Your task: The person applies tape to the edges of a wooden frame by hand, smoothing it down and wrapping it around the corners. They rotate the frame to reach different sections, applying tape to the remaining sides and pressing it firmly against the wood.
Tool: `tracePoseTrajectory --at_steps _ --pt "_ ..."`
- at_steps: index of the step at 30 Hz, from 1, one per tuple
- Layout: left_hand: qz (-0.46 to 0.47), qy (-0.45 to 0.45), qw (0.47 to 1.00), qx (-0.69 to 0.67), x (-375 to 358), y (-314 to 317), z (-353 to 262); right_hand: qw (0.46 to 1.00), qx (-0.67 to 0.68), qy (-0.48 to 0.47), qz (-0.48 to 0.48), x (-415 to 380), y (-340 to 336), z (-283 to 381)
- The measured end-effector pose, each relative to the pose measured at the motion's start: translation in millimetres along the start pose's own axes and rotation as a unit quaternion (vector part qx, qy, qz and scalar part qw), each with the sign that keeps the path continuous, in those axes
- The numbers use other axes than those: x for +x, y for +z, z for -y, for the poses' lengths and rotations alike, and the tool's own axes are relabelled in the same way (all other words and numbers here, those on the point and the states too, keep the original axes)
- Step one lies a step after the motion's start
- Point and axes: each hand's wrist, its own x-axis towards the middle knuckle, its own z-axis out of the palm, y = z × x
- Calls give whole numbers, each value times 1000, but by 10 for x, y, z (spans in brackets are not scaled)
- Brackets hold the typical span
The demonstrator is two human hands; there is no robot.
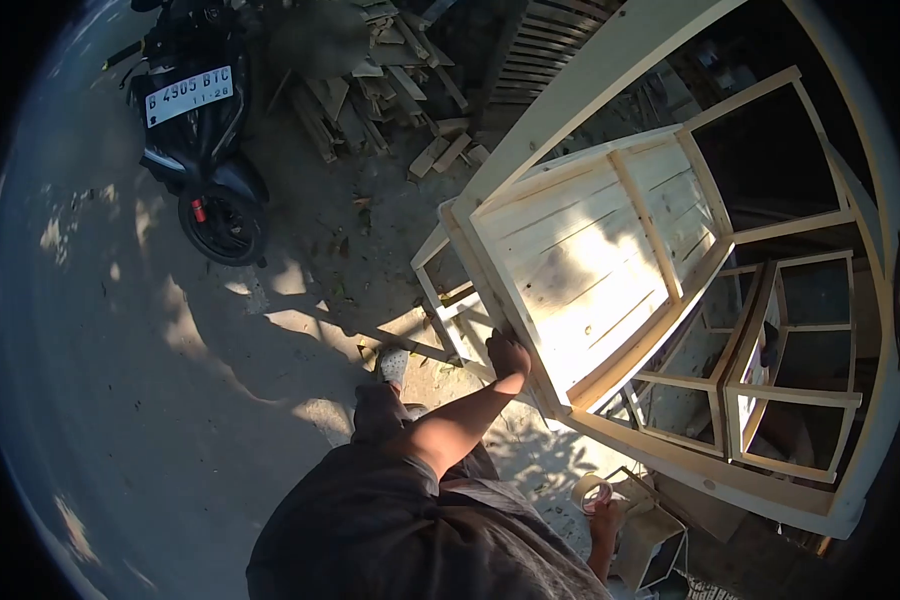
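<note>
The frame [648, 230] fills the right of the view, its top cut off. Your left hand [510, 357] is on its left edge, finger spread unclear; your right hand [604, 520], lower right, pinches a tape roll [579, 490]. Planks [400, 75] lie upper centre, a motorbike [208, 145] upper left, on sun-dappled ground [120, 350].

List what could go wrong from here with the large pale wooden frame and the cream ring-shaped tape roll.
The large pale wooden frame might shift if bumped: only the left hand is seen on it.
The cream ring-shaped tape roll could slip from the right hand, the only hand holding it.
Bright sun glare on the pale plank panel may hide flaws.
</note>
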Motion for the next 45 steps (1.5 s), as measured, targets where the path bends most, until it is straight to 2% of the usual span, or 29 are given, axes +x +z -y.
tracePoseTrajectory --at_steps 1,2,3,4,6,7,8,9,10,12,13,14,15,18,19,20,21,22,23,24,26,28,30,31,32,36,39,42,45 --pt "65 -73 995 -4 -342 280 248 998 62 3 -6 15 62 -142" --pt "169 -141 972 -85 -535 61 164 996 80 33 -10 -91 88 -35" --pt "265 -23 963 35 -878 925 1160 993 96 65 -12 -242 79 154" --pt "341 -158 926 -40 -800 869 1129 989 114 97 -11 -335 130 372" --pt "462 -412 768 -166 -590 444 823 985 123 118 13 -445 199 303" --pt "405 -497 698 -318 -440 -42 350 989 99 109 -5 -480 288 19" --pt "477 -470 663 -335 -150 -292 294 991 73 109 -19 -628 333 -158" --pt "392 -506 686 -345 127 -536 17 992 48 108 -34 -748 393 -290" --pt "379 -510 671 -381 505 -486 99 993 23 105 -50 -797 467 -327" --pt "382 -414 678 -472 1339 -834 -82 983 134 118 -53 -1232 550 -95" --pt "322 -453 696 -454 1840 -883 -196 974 176 123 -69 -1393 679 -101" --pt "325 -423 697 -480 2323 -1060 -340 954 216 189 -88 -1493 824 -37" --pt "293 -391 738 -466 2634 -1333 -732 929 252 252 -103 -1551 930 109" --pt "383 -313 799 -341 3657 -1272 -699 818 426 353 -160 -1605 1453 472" --pt "446 -285 813 -243 3826 -1222 -715 769 552 298 -121 -1553 1679 372" --pt "490 -209 832 -153 3888 -1171 -712 703 666 235 -83 -1482 1866 303" --pt "527 -126 838 -63 3946 -1113 -745 652 678 291 -174 -1363 2002 621" --pt "556 86 819 113 4058 -898 -639 604 693 304 -251 -1219 2063 883" --pt "506 298 761 275 4173 -682 -536 551 700 311 -331 -1040 2046 1120" --pt "503 366 711 328 4139 -1056 -946 495 696 317 -412 -893 1903 1342" --pt "532 297 742 278 4198 -734 -774 475 682 264 -489 -733 1382 1896" --pt "524 334 759 195 4137 -443 -514 461 690 159 -534 -789 712 2444" --pt "510 276 805 129 4106 -402 -860 426 647 81 -627 -824 28 2737" --pt "511 269 808 119 4105 -365 -995 417 671 24 -613 -882 -289 2892" --pt "510 264 811 108 4089 -262 -1086 473 624 -63 -618 -959 -592 2685" --pt "485 241 833 113 4072 281 -1454 494 608 -8 -622 -894 -961 3294" --pt "524 204 819 109 4227 630 -1805 502 601 49 -620 -881 -849 3407" --pt "498 217 835 89 4227 1130 -1676 501 612 94 -605 -753 -626 3439" --pt "500 249 824 96 4292 967 -1654 495 632 119 -584 -594 -363 3462"
